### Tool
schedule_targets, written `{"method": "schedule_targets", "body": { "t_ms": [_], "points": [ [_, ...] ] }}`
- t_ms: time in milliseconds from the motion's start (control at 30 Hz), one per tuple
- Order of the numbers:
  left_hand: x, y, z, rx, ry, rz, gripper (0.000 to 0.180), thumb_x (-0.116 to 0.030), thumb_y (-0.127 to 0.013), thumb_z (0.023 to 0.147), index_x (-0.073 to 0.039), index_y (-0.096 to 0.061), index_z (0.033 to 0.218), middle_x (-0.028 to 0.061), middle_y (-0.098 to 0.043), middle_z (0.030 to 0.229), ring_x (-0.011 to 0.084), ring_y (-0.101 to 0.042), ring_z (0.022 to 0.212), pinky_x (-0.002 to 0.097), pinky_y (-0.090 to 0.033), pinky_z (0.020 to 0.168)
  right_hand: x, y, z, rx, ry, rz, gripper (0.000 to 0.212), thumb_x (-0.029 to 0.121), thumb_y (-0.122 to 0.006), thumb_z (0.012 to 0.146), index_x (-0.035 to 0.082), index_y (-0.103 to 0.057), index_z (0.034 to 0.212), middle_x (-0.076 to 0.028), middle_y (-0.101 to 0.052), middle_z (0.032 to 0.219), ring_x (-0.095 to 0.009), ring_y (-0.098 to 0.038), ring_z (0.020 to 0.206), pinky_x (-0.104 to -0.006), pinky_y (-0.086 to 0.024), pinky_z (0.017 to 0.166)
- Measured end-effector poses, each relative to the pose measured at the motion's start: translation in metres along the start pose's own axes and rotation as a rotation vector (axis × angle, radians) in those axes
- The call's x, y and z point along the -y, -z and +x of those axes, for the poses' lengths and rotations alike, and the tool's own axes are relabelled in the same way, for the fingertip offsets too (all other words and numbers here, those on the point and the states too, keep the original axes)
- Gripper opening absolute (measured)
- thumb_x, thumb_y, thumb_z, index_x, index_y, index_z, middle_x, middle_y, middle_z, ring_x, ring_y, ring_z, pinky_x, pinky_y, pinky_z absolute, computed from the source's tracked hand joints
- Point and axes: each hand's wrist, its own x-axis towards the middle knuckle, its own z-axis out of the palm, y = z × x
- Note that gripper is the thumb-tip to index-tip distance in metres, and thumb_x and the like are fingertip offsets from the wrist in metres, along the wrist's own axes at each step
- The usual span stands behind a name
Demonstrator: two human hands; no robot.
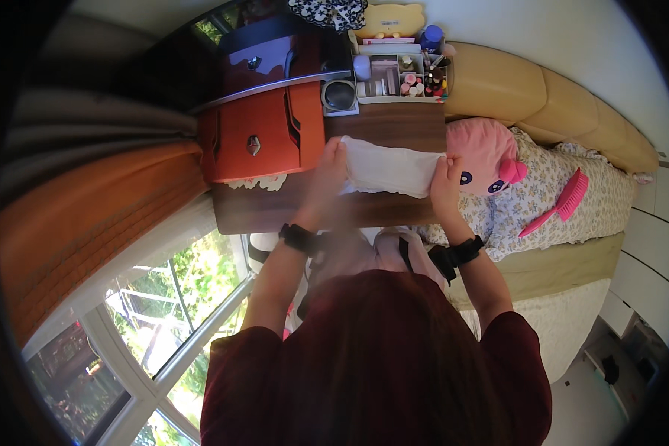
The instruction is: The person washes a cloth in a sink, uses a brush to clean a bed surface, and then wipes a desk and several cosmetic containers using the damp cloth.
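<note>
A thin white cloth (391, 166) is stretched between my two hands above the brown wooden tabletop (394, 120). My left hand (330, 172) pinches its left end, thumb on top. At the other end my right hand (446, 183) grips the right edge with closed fingers. The cloth hangs nearly level with a slightly ragged lower edge; I cannot tell what kind of cloth it is. Close to my right hand lies a pink plush toy (483, 149) with large eyes and a bow. Both wrists wear black bands.
An orange-red case (256, 134) stands at the tabletop's left, before a mirror. Behind are a round-topped grey container (340, 95) and an organizer (401, 99) of cosmetics. On the right, a floral pillow (595, 178) bears a pink hairbrush (569, 197). A window (163, 312) is at lower left.
</note>
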Motion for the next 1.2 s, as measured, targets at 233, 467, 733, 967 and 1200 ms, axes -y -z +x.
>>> {"method": "schedule_targets", "body": {
  "t_ms": [233,467,733,967,1200],
  "points": [
    [0.020,-0.012,0.037,0.066,0.369,-0.140,0.027,-0.023,-0.045,0.095,-0.002,-0.050,0.111,0.0089,-0.057,0.095,0.0138,-0.056,0.081,0.0275,-0.048,0.071,-0.029,-0.001,0.062,0.138,0.042,0.073,0.020,0.009,-0.047,0.090,0.000,-0.040,0.107,-0.013,-0.049,0.096,-0.022,-0.051,0.088,-0.0327,-0.042,0.077],
    [0.077,-0.005,0.022,0.120,0.116,0.482,0.032,-0.013,-0.064,0.076,-0.004,-0.058,0.106,0.0156,-0.056,0.103,0.0259,-0.057,0.086,0.0333,-0.046,0.076,-0.080,0.003,0.050,0.171,0.352,-0.364,0.031,0.007,-0.060,0.079,0.002,-0.048,0.107,-0.016,-0.055,0.100,-0.030,-0.056,0.089,-0.0367,-0.046,0.075],
    [0.063,-0.011,-0.020,0.225,-0.133,0.778,0.021,-0.010,-0.065,0.070,-0.008,-0.062,0.090,0.0125,-0.052,0.097,0.0296,-0.050,0.096,0.0398,-0.043,0.081,-0.073,-0.008,-0.009,0.603,0.261,-0.672,0.034,0.008,-0.064,0.073,0.009,-0.049,0.104,-0.011,-0.057,0.093,-0.032,-0.058,0.081,-0.0392,-0.047,0.069],
    [0.047,0.000,-0.026,0.154,0.159,0.285,0.020,-0.015,-0.060,0.082,-0.004,-0.054,0.097,0.0107,-0.056,0.096,0.0205,-0.056,0.091,0.0286,-0.043,0.079,-0.051,0.019,-0.015,0.880,0.029,-0.580,0.041,0.012,-0.063,0.074,0.007,-0.047,0.112,-0.013,-0.055,0.090,-0.031,-0.057,0.076,-0.0383,-0.046,0.068],
    [0.021,-0.006,-0.026,0.366,0.228,0.041,0.016,-0.017,-0.049,0.093,-0.004,-0.048,0.102,0.0002,-0.052,0.089,0.0065,-0.048,0.083,0.0214,-0.040,0.074,-0.052,0.005,-0.014,0.757,0.189,-0.451,0.036,0.015,-0.062,0.078,0.004,-0.050,0.111,-0.009,-0.052,0.081,-0.019,-0.053,0.071,-0.0290,-0.044,0.066]
  ]
}}
